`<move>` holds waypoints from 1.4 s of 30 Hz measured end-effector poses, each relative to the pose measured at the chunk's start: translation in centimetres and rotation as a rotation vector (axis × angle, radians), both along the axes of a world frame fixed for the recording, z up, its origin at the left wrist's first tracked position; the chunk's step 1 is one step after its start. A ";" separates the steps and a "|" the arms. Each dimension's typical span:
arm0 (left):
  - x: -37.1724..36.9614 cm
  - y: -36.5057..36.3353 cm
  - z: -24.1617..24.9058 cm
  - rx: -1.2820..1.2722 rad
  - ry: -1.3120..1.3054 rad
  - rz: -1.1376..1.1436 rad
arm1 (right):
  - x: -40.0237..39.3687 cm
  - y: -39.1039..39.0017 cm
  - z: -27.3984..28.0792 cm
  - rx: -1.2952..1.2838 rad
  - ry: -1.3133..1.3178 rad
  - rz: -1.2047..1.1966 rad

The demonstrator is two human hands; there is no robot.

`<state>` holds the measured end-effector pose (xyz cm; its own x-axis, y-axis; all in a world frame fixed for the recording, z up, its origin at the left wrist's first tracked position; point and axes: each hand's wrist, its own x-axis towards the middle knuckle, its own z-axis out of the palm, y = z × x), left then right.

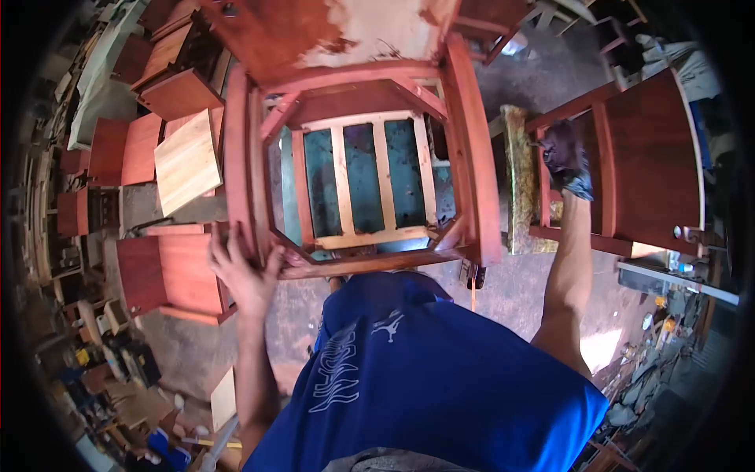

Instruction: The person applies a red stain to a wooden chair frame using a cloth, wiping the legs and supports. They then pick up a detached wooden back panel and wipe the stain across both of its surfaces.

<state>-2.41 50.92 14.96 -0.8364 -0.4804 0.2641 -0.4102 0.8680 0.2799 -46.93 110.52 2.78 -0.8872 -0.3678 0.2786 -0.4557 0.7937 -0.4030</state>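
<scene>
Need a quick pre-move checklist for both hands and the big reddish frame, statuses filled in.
1. Left hand at the near left corner of the big reddish frame: ok.
2. Right hand clear of that frame: ok, it is off to the right, over a smaller reddish piece.
3. Both hands covered: not ok, the left is bare; the right has a dark covering.
4. Right-hand grip: cannot tell, the covering hides the fingers.
5. Upper panel evenly coloured: not ok, a pale patch shows.
</scene>
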 end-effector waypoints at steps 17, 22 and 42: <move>-1.8 1.5 1.0 -0.192 -0.259 0.090 | -4.1 -26.3 -25.1 0.446 -0.080 0.221; -1.6 1.0 1.1 -0.144 -0.262 0.104 | -3.6 -27.7 -26.5 0.479 -0.144 0.221; 0.6 0.8 1.1 -0.130 -0.083 0.083 | 1.3 -24.4 -20.7 0.163 -0.207 0.184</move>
